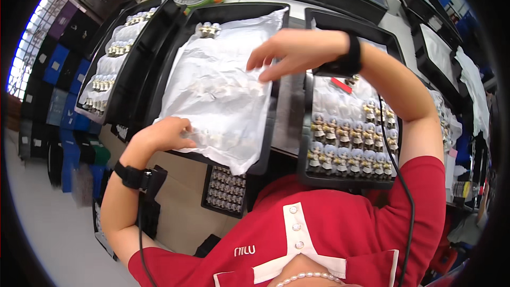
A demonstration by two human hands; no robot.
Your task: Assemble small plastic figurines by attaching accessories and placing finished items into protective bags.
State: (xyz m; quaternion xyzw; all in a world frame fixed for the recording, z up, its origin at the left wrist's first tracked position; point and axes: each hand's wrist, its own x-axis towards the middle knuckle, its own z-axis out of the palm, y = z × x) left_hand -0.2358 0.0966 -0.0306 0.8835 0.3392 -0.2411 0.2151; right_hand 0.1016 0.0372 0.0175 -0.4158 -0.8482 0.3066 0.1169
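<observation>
White sheet (pixel 220 103): left grip (pixel 166 134) at near-left corner, right grip (pixel 284 52) above edge.

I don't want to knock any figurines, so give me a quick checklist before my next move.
1. Left hand free: ok, nothing seen in it, at the lower left edge of the white sheet.
2. Right hand free: ok, nothing seen in it, over the sheet's right side.
3. Sheet inside the middle black tray: not ok, its near corner overlaps the rim.
4. Sheet smooth: not ok, wrinkled.
5. Figurines under the sheet upright: cannot tell, only faint shapes show through.
6. Black cable from the right wrist clear of the right-hand tray's figurines: cannot tell, it crosses them in view.
</observation>
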